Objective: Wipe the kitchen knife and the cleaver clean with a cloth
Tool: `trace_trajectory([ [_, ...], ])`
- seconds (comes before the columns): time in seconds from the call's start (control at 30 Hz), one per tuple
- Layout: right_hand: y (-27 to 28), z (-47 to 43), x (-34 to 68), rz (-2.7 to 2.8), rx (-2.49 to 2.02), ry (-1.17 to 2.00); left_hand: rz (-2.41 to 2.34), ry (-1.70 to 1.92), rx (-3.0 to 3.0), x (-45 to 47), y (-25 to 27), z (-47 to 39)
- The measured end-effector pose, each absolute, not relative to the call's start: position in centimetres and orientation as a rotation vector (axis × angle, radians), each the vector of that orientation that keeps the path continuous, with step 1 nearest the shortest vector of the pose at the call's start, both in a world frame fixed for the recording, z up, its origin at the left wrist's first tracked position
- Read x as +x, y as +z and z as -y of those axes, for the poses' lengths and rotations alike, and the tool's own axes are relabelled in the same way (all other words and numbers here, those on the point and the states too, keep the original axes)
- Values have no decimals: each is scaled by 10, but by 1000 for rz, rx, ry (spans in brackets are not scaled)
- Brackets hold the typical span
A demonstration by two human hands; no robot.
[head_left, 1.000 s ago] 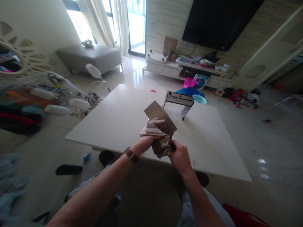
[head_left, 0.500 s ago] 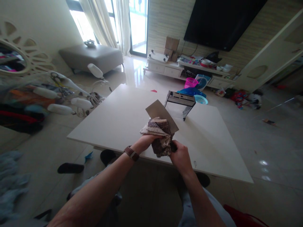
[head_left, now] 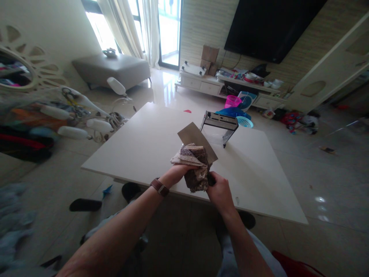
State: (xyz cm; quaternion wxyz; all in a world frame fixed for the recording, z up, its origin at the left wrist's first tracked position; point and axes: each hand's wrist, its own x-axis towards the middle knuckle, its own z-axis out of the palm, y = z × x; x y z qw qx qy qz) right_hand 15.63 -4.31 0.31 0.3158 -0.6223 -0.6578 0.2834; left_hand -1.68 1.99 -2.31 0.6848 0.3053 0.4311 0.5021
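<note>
My left hand is closed on a bunched brown-and-beige cloth, its fingers partly hidden in the folds. The cloth is wrapped over the lower part of a broad, flat metal blade, that of a cleaver, whose upper part sticks out above it. With fingers curled, my right hand grips the cleaver's dark handle, mostly covered by the hand. Both hands are above the near edge of a white table. Beyond the blade stands a rack with a slotted top and dark side frames.
A small clear object lies near the table's front edge. Behind the table are a light-blue basket and a pink basket. A lamp with white shades is at the left. Slippers lie on the floor.
</note>
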Motion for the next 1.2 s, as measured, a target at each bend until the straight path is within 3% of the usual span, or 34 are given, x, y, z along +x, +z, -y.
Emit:
trace_trajectory([
  [1.2, 0, 42, 158, 1729, -1650, 755, -945, 1089, 785, -19, -23, -21],
])
